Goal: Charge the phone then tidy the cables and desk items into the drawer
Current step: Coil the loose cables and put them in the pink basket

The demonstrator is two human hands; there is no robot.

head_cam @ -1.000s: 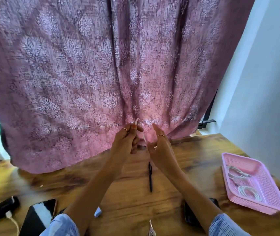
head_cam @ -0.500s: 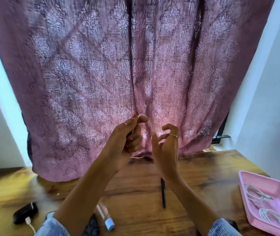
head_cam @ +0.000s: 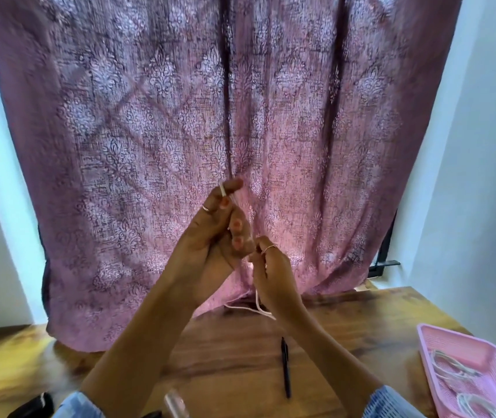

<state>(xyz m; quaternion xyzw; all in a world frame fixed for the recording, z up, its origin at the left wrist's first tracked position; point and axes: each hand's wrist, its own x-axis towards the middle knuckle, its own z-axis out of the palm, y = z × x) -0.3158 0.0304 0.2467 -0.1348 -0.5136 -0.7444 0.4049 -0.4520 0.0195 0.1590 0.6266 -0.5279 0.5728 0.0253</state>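
Observation:
Both my hands are raised in front of the curtain, working a thin white cable (head_cam: 248, 309). My left hand (head_cam: 213, 236) holds the cable wound over its index finger and thumb, fingers curled. Just below and to the right, my right hand (head_cam: 271, 273) pinches the cable, whose loose end trails down under the wrist toward the wooden desk (head_cam: 225, 357). A pink basket (head_cam: 427, 336) at the right edge holds two coiled white cables (head_cam: 452, 366). A black pen (head_cam: 286, 369) lies on the desk between my forearms. The phone is out of view.
A purple patterned curtain (head_cam: 180, 131) hangs behind the desk, its hem resting on the wood. A black object (head_cam: 34, 407) sits at the bottom left corner and a clear small bottle (head_cam: 176, 404) at the bottom edge. White wall stands at right.
The view has tilted up, so the phone has left the frame. My hands rose; the left keeps the cable looped while the right moved down along it, winding.

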